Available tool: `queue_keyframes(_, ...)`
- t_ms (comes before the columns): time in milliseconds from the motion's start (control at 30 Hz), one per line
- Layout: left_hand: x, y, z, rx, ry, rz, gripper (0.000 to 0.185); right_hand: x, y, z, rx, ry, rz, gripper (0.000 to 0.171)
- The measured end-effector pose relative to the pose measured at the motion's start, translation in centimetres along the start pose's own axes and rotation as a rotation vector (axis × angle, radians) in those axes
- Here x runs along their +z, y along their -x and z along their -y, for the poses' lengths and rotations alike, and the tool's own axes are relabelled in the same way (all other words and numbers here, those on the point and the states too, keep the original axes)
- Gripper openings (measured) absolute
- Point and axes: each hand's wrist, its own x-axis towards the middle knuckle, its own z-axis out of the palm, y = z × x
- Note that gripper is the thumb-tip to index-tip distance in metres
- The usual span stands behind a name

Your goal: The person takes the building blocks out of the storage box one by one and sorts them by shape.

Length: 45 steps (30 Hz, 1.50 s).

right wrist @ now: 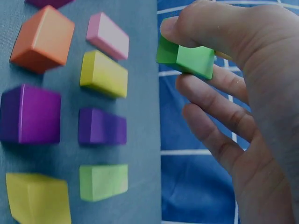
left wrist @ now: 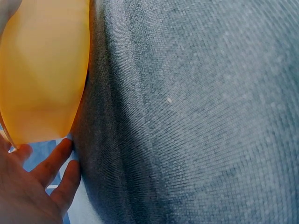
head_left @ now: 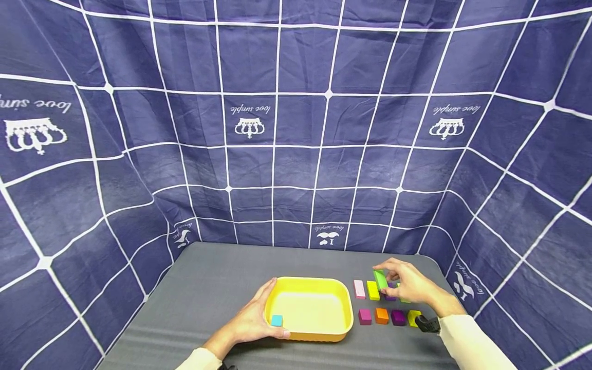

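My left hand (head_left: 253, 319) holds the left end of a yellow plastic tub (head_left: 348, 308), thumb at its front rim and fingers along its left side. Inside the tub, a small light blue block (head_left: 276, 320) sits in the front left corner. In the left wrist view, fingertips meet the tub's end (left wrist: 42, 126). Raised over the blocks at the right, my right hand (head_left: 409, 281) pinches a bright green block (right wrist: 194, 59) between thumb and fingers. Below it, a purple block (right wrist: 100, 127) and a light green block (right wrist: 103, 182) are partly hidden in the head view.
Right of the tub, the back row also has a pink block (head_left: 359, 289) and a yellow block (head_left: 372, 290). Nearer stand magenta (head_left: 365, 316), orange (head_left: 381, 315), purple (head_left: 398, 317) and yellow cubes (head_left: 413, 318). A blue gridded cloth (head_left: 296, 169) surrounds the grey table (head_left: 217, 277).
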Motion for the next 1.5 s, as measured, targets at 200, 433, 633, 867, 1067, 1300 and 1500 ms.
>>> queue_keyframes(200, -0.1, 0.1, -0.2, 0.001, -0.014, -0.002, 0.151, -0.2, 1.1, -1.4, 0.069, 0.006, -0.009, 0.058)
queue_keyframes(433, -0.2, 0.1, -0.4, -0.006, -0.013, -0.002, 0.151, -0.7, 2.5, -2.6, 0.107, 0.027, -0.009, 0.058)
queue_keyframes(633, -0.1, 0.1, -0.5, 0.002, -0.011, -0.008, 0.151, -1.1, 3.8, -3.7, 0.205, 0.056, 0.01, 0.06)
queue_keyframes(867, 0.0, 0.2, -0.3, 0.0, -0.011, -0.002, 0.151, -1.4, 5.2, -4.9, 0.264, 0.063, -0.009, 0.061)
queue_keyframes(1067, 0.1, 0.2, -0.1, -0.007, -0.012, -0.002, 0.151, -1.7, 6.2, -5.8, 0.265, 0.076, -0.024, 0.062)
queue_keyframes(1300, 0.1, 0.3, -0.2, -0.003, -0.015, 0.0, 0.15, -1.9, 7.0, -6.7, 0.322, 0.12, -0.011, 0.063)
queue_keyframes(1500, 0.1, 0.1, -0.1, -0.006, -0.013, 0.003, 0.15, -1.6, 7.5, -7.6, 0.332, 0.155, -0.017, 0.06)
